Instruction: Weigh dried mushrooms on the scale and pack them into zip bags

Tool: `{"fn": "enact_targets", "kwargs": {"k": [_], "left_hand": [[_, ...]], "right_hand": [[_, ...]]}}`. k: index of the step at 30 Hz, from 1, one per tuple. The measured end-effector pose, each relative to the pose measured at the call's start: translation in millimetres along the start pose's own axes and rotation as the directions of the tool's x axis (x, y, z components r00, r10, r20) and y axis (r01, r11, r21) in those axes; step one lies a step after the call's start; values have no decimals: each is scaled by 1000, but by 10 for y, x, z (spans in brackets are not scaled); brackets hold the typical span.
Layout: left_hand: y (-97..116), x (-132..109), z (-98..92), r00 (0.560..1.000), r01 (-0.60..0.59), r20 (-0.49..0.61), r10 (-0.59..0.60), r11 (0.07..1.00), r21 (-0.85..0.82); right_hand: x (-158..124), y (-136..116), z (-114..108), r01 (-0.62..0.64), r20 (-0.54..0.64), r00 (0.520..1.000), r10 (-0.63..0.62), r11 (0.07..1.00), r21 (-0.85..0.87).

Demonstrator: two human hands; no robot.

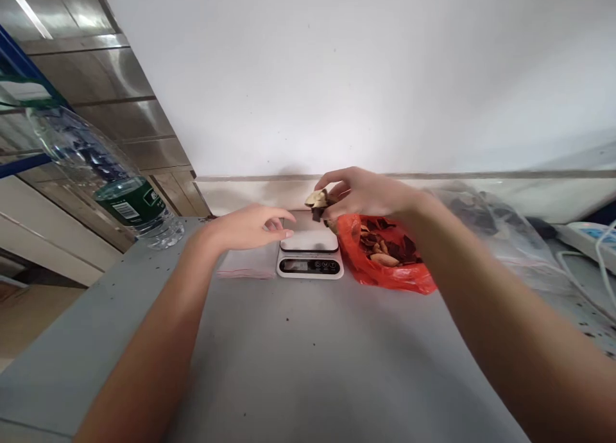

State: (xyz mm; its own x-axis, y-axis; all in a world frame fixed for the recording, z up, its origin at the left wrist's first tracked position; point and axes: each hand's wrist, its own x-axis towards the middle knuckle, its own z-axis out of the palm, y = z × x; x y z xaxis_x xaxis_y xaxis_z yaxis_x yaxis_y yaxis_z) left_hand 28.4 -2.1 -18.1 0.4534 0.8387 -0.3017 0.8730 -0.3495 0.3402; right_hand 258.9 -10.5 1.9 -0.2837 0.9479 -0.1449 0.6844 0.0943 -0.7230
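A small white kitchen scale (310, 253) sits on the grey table (308, 359) near the wall. My right hand (368, 191) hovers just above it, pinched on a few dried brown pieces (317, 202). To the scale's right lies an open red plastic bag (385, 263) full of the same dried pieces. My left hand (250, 226) rests at the scale's left edge, fingers loosely curled with nothing in them, above a clear zip bag (243, 266) lying flat on the table.
A plastic water bottle (103, 173) with a green label stands at the table's left rear. Crumpled clear plastic bags (486, 221) lie to the right, with a white power strip (590, 237) and cables beyond. A white wall stands behind the table.
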Motion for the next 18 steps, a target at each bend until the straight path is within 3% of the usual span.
{"fn": "enact_targets", "kwargs": {"k": [3, 7, 14, 18], "left_hand": [[-92, 22, -5, 997, 78, 23, -79, 996, 32], [-228, 36, 0, 988, 140, 57, -143, 988, 63], [-384, 48, 16, 995, 82, 52, -86, 994, 71], [-395, 127, 101, 1000, -1, -17, 1, 1000, 26]], "right_hand": [[230, -85, 205, -60, 84, 994, 75, 983, -174], [402, -110, 427, -85, 53, 993, 107, 943, -323], [434, -16, 522, -58, 7, 998, 64, 939, -338], [385, 74, 506, -49, -22, 999, 45, 963, -266]]}}
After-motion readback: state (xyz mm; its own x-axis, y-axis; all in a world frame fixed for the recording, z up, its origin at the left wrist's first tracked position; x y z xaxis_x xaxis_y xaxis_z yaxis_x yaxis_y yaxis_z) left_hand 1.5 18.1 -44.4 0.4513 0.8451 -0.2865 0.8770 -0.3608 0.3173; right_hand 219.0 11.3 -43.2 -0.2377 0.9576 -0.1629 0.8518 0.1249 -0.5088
